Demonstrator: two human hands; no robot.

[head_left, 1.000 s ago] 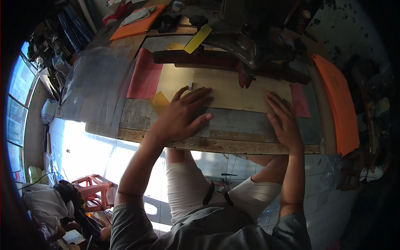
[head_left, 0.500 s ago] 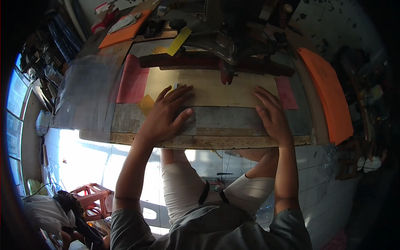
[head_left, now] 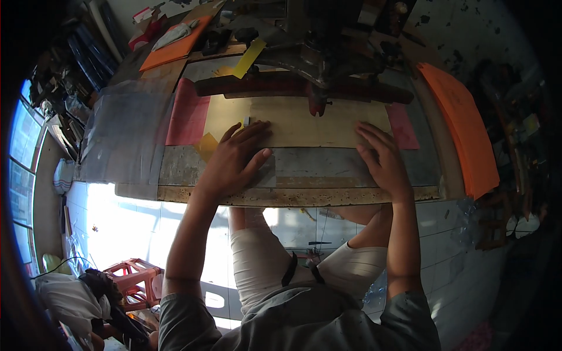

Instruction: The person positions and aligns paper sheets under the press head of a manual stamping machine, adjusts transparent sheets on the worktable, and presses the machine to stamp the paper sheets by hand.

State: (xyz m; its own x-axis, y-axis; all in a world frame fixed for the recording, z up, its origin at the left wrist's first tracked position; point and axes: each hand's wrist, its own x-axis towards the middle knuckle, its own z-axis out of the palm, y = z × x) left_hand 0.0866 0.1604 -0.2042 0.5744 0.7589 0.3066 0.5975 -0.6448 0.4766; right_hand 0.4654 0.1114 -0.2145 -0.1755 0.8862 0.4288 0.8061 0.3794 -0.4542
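Resting on tan sheet, left hand lay open, fingers slightly spread, tips near small grey piece. Right hand touched sheet's right part, fingers close together, thumb apart. Tan sheet lay on worn table, between red sheet at left and pink sheet at right. Dark red bar spanned far side; orange sheets lay farther right.

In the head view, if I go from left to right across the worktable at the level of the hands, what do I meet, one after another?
Clear plastic sheet → red sheet → left hand → right hand → orange stack.
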